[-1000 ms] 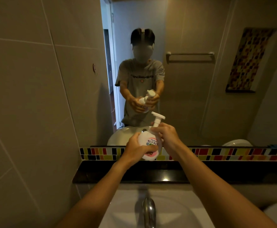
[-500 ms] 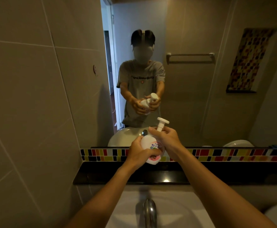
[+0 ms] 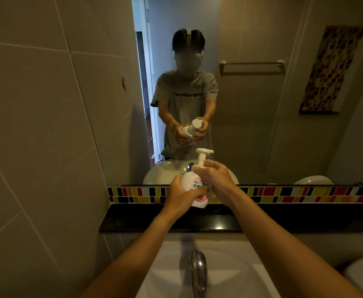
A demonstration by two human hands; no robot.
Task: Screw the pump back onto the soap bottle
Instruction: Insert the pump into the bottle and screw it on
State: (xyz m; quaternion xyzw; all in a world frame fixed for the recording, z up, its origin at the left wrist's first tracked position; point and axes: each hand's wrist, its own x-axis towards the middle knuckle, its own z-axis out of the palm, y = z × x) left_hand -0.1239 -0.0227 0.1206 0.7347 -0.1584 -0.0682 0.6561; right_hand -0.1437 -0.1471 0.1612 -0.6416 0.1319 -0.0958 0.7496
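A white soap bottle (image 3: 192,183) with a pink base and a printed label is held in the air above the black ledge. My left hand (image 3: 181,194) wraps its lower body from the left. A white pump (image 3: 203,157) stands on the bottle's neck, its head pointing right. My right hand (image 3: 216,179) grips the pump's collar at the neck, fingers closed round it. The collar itself is hidden under those fingers. The mirror shows the same grip from the front.
A black ledge (image 3: 133,220) runs under a strip of coloured tiles (image 3: 284,193) and a large mirror (image 3: 251,104). Below are a white sink (image 3: 230,265) and a chrome tap (image 3: 198,269). A tiled wall (image 3: 36,125) stands close on the left.
Bottle and both hands have sunk a little toward the ledge. The pump head has turned and the right hand has shifted its grip on the collar.
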